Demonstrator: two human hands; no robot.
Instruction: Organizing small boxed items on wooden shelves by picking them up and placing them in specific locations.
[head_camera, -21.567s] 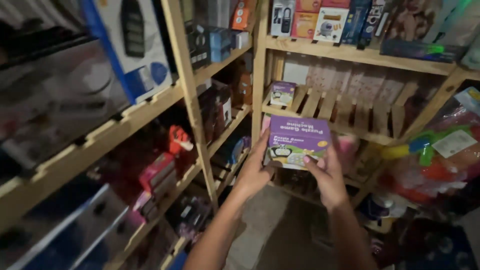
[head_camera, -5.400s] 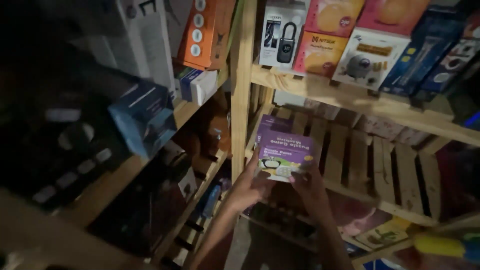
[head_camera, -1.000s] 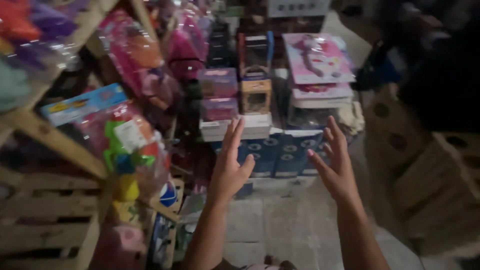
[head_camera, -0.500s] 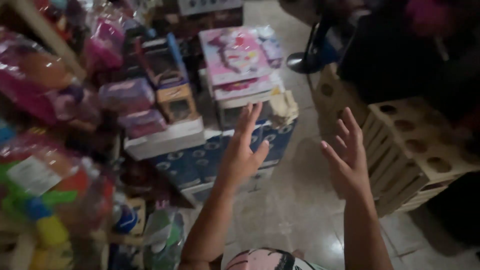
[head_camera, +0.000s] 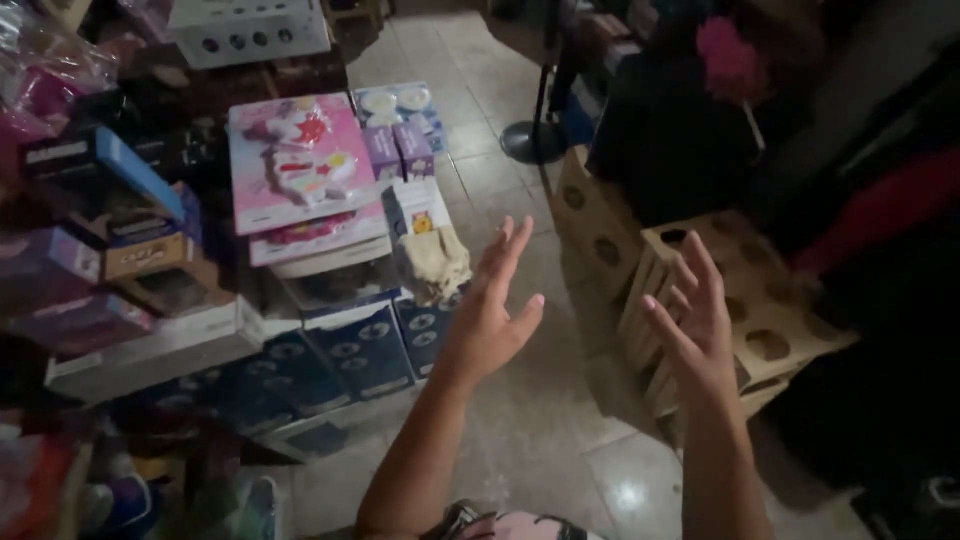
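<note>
My left hand (head_camera: 490, 310) is raised with fingers spread and holds nothing. It hovers above the tiled floor, just right of a cream soft toy (head_camera: 436, 263) that lies on stacked boxes. My right hand (head_camera: 697, 325) is also up, fingers apart and empty, in front of wooden crates with round holes (head_camera: 745, 320). A large pink toy box (head_camera: 300, 160) tops the stack to the left. Small purple boxes (head_camera: 398, 150) stand behind it.
Dark blue cartons (head_camera: 345, 355) sit low under the stack. A white perforated crate (head_camera: 250, 25) is at the top. A stand with a round base (head_camera: 535, 140) rises on the tiled floor (head_camera: 530, 440). Dark hanging goods fill the right side.
The purple box held earlier is gone from my hands. The view has swung right from the shelves toward the floor stacks and crates. Both hands stay raised and empty.
</note>
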